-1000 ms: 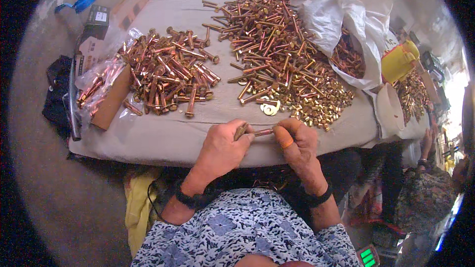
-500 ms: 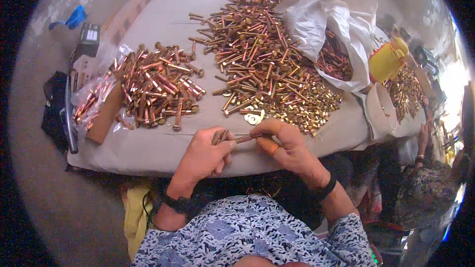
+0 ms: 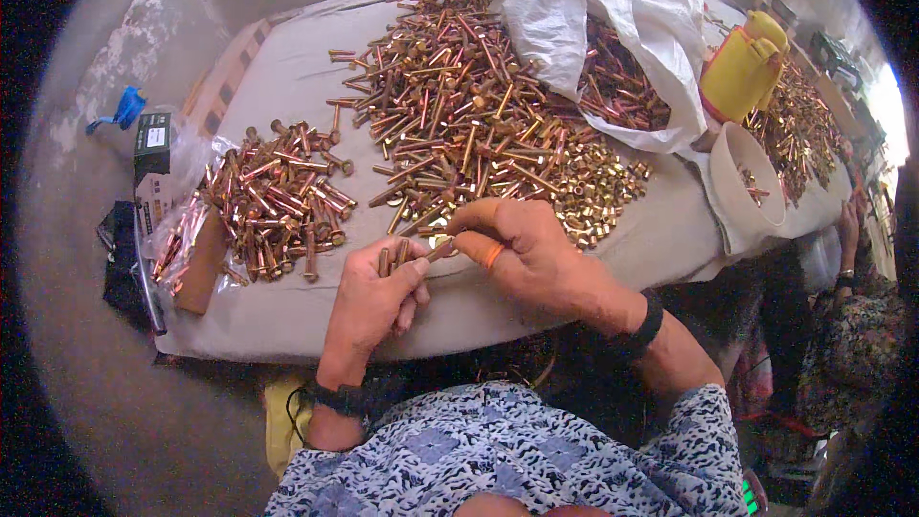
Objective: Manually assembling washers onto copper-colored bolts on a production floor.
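Note:
My left hand [image 3: 369,295] is closed around several bolts [image 3: 393,257], their ends showing above the thumb. One bolt [image 3: 438,251] points from it toward my right hand [image 3: 536,254]. The right thumb and forefinger, both in orange finger covers [image 3: 479,249], pinch near that bolt's far end; whether a nut is there is hidden. Just beyond the right hand lie loose brass-coloured nuts [image 3: 601,199] at the front of a big heap of bolts [image 3: 459,105]. Flat washers [image 3: 439,240] show partly behind the fingers.
A smaller bolt pile [image 3: 278,191] lies left, beside a clear plastic bag and a brown cardboard piece [image 3: 201,263]. Right of the heap are a white sack [image 3: 651,67] of bolts, a yellow jug [image 3: 737,72] and a white tub [image 3: 732,177]. Another person's arm [image 3: 849,239] shows far right.
The whole view has shifted. My right hand has come closer to the heap and now partly covers the washers. Both hands keep their hold on the bolts.

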The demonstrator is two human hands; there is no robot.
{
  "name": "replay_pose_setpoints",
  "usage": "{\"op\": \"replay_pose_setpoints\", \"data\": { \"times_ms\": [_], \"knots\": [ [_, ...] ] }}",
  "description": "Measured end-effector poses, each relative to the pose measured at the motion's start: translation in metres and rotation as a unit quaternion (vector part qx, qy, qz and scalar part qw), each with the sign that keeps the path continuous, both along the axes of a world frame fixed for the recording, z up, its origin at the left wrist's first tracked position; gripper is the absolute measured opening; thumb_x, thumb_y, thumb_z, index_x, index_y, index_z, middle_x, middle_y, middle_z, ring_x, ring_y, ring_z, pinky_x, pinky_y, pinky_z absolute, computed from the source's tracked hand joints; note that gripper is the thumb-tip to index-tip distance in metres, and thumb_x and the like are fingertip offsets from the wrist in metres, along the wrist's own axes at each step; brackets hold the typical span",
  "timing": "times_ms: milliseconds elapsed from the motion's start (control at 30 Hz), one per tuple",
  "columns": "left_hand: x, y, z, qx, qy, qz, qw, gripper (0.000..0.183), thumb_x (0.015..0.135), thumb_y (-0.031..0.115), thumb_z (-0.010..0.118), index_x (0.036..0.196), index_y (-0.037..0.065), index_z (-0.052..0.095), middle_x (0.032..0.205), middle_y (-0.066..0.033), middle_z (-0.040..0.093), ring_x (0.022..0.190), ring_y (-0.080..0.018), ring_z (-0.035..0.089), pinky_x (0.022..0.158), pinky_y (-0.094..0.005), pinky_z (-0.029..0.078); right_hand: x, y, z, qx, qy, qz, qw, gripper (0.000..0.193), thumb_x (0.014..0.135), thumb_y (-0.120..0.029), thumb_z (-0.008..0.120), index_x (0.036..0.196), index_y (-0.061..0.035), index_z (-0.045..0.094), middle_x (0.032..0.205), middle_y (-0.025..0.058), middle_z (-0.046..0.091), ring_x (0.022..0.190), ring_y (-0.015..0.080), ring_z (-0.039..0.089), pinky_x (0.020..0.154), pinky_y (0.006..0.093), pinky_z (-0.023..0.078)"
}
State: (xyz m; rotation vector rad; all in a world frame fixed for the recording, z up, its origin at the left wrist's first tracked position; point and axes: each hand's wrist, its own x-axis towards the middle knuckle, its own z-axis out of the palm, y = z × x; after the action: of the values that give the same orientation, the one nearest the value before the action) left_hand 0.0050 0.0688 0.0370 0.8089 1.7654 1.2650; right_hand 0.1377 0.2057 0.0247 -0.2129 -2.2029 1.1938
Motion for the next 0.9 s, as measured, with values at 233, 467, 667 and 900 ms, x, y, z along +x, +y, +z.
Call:
{"op": "replay_pose_setpoints", "data": {
  "times_ms": [233, 467, 667, 900],
  "knots": [
    [0.009, 0.014, -0.017, 0.036, -0.003, -0.001, 0.999, 0.013, 0.085, 0.011, 0.053, 0.090, 0.000, 0.054, 0.057, -0.0027, 0.053, 0.036, -0.0048, 0.042, 0.031, -0.0196, 0.030, 0.019, 0.011, 0.004, -0.014, -0.097, -0.089, 0.991, 0.029, 0.082, -0.029, 0.059, 0.075, -0.0018, 0.062, 0.066, 0.0178, 0.059, 0.060, 0.0291, 0.059, 0.055, 0.0378, 0.046],
    [0.010, 0.013, -0.022, 0.018, -0.033, -0.018, 0.999, 0.014, 0.084, 0.011, 0.054, 0.092, -0.001, 0.054, 0.057, -0.0021, 0.053, 0.036, -0.0050, 0.042, 0.030, -0.0198, 0.030, 0.016, 0.003, -0.007, 0.009, -0.078, -0.085, 0.993, 0.018, 0.081, -0.019, 0.056, 0.079, -0.0029, 0.064, 0.069, 0.0160, 0.060, 0.063, 0.0321, 0.059, 0.058, 0.0380, 0.047],
    [0.003, 0.015, -0.016, -0.013, -0.099, -0.040, 0.994, 0.011, 0.083, 0.009, 0.055, 0.088, 0.000, 0.054, 0.056, -0.0034, 0.053, 0.034, -0.0057, 0.042, 0.029, -0.0203, 0.029, 0.017, 0.011, -0.017, 0.011, 0.015, -0.023, 1.000, 0.016, 0.081, -0.018, 0.057, 0.082, -0.0033, 0.063, 0.073, 0.0143, 0.061, 0.067, 0.0300, 0.060, 0.059, 0.0363, 0.047],
    [0.005, 0.014, -0.018, -0.004, -0.116, -0.061, 0.991, 0.009, 0.083, 0.009, 0.056, 0.087, 0.001, 0.054, 0.056, -0.0039, 0.054, 0.034, -0.0055, 0.042, 0.029, -0.0200, 0.029, 0.023, 0.012, -0.012, 0.081, -0.082, -0.060, 0.992, 0.021, 0.080, -0.025, 0.062, 0.075, -0.0046, 0.064, 0.066, 0.0135, 0.059, 0.060, 0.0295, 0.059, 0.054, 0.0361, 0.046]
  ]
}}
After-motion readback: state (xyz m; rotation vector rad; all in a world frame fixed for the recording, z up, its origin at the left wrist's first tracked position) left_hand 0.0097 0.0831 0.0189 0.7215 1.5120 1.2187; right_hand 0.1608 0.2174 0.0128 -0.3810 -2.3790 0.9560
